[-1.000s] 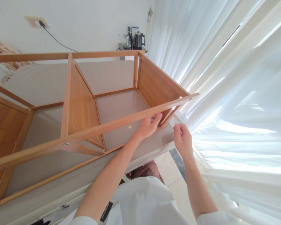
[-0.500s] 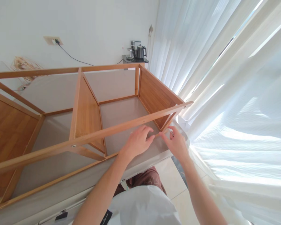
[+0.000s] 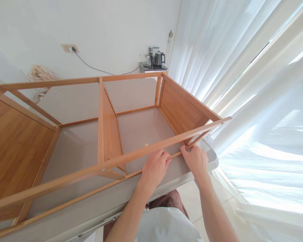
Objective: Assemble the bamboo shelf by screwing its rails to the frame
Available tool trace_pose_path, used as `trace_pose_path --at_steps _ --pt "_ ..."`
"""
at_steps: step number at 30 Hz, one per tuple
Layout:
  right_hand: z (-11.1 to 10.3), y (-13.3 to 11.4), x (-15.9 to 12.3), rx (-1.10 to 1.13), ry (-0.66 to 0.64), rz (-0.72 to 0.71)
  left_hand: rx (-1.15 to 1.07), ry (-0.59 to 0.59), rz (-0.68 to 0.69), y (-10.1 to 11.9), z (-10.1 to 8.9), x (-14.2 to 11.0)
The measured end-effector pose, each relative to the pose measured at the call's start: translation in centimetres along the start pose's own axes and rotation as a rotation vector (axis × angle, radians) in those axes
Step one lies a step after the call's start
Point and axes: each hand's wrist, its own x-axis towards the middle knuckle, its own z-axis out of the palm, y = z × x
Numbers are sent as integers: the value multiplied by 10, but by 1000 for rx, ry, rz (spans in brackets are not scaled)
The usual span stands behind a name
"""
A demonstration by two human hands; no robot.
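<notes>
A bamboo shelf frame (image 3: 110, 131) lies on its side on a grey table (image 3: 213, 160). Both my hands are at its near right corner, under the long top rail (image 3: 146, 148). My left hand (image 3: 154, 168) is closed, its fingers curled over the thin lower rail (image 3: 175, 155). My right hand (image 3: 196, 160) is pinched at the joint where that rail meets the end panel (image 3: 181, 107). What its fingertips hold is hidden.
White curtains (image 3: 242, 67) hang close on the right, just past the table's end. A kettle (image 3: 159, 57) stands on a small stand by the far wall, below a wall socket (image 3: 69, 48) with a cable. A wide bamboo panel (image 3: 12, 144) fills the left.
Both hands dropped from the top rail to the lower rail and came together at the corner. A small dark bent key seen in my right fingers a second ago is hidden now.
</notes>
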Motion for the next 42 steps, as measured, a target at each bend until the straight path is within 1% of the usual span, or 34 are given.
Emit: trace_pose_path --at_steps 5,12,20,26,30,33,35,38,40,42 --pt "1 -1 0 25 -11 -10 -4 -11 -15 -1 1 1" --pt "4 0 -2 -10 25 9 24 -1 -24 -2 3 0" --pt "6 3 3 37 31 -30 31 -1 -22 0 3 1" --pt "2 4 -4 107 58 -69 51 -4 -13 1 1 0" --pt "-9 4 -7 250 154 -117 64 -6 -14 1 1 -1" --pt "-25 5 -6 252 215 -164 58 -15 -17 2 1 0" --pt "-40 10 -4 203 193 -226 53 -30 -13 3 1 0" --pt "-63 25 -2 131 78 -327 58 -53 -27 4 -1 0" --pt "-74 37 0 120 47 -331 67 -64 -46 6 -1 0" --pt "-79 48 4 119 16 -306 77 -73 -58 7 -1 -1"
